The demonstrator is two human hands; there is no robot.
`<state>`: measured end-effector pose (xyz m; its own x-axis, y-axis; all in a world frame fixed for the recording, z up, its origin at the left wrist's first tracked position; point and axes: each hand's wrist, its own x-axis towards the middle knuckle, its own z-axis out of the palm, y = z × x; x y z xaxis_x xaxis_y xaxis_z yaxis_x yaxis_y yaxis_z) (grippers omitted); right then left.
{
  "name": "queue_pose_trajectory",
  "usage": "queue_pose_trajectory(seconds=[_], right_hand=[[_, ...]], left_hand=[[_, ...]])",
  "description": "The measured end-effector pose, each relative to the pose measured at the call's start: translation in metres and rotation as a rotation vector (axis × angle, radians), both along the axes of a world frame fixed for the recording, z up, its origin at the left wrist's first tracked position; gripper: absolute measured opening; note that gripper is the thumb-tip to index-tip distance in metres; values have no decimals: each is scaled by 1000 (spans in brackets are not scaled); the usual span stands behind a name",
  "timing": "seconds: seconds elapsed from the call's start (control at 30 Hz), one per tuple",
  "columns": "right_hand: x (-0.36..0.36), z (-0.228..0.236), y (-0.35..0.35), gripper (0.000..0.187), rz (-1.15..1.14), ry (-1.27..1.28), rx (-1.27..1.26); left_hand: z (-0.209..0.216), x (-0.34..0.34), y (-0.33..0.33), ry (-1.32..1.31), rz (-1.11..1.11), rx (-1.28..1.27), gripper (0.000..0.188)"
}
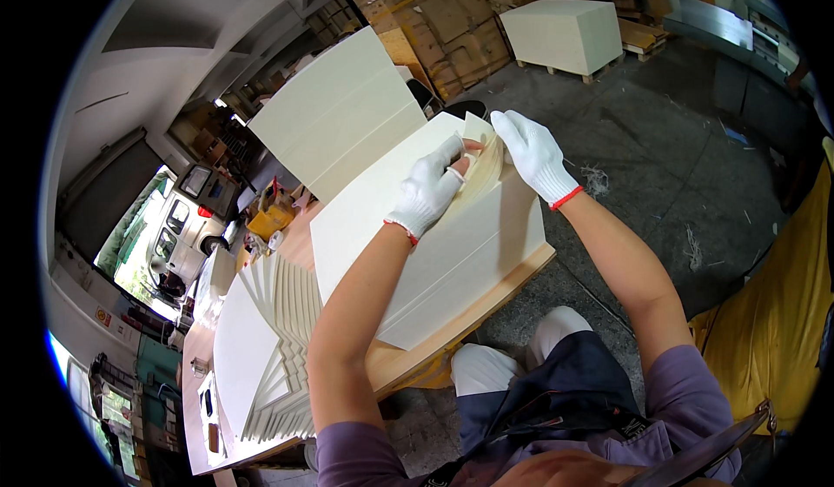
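On the wooden table (493,306) stands a thick stack of large white paper sheets (452,265). My left hand (428,187), in a white glove that leaves some fingertips bare, is at the stack's far right corner. Its bare thumb and finger are closed on the bent, fanned sheet edges (488,159). My right hand (532,152), in a white glove with a red cuff, lies against the right side of those edges with its fingers stretched out. The contact under its palm is hidden.
More white sheets lie fanned in stepped layers (282,339) at left. Behind rises a large upright white sheet or panel (339,109). A yellow container (271,213) sits near the table's far edge. A white block of sheets (560,35) on a pallet and stacked cartons (434,26) stand farther back.
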<state>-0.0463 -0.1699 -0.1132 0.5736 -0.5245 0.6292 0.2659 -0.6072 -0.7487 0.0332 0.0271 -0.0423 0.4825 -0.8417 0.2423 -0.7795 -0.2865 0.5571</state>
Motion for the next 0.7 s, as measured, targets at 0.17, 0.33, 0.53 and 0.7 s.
queue_pose_trajectory(seconds=[0.17,0.33,0.53,0.7], right_hand=[[3,-3,4,55,-51,-61,-19],[3,-6,3,54,-52,-80,-24],[-3,1,4,55,-20,10,-27],[3,-4,1,54,-60,-13,-57]], left_hand=[[-6,-3,-4,94,-11,-88,42],[-8,1,-3,136,-50,-136,42],[-6,0,1,-31,-55,-150,39],[0,-8,-4,-26,30,-8,38]])
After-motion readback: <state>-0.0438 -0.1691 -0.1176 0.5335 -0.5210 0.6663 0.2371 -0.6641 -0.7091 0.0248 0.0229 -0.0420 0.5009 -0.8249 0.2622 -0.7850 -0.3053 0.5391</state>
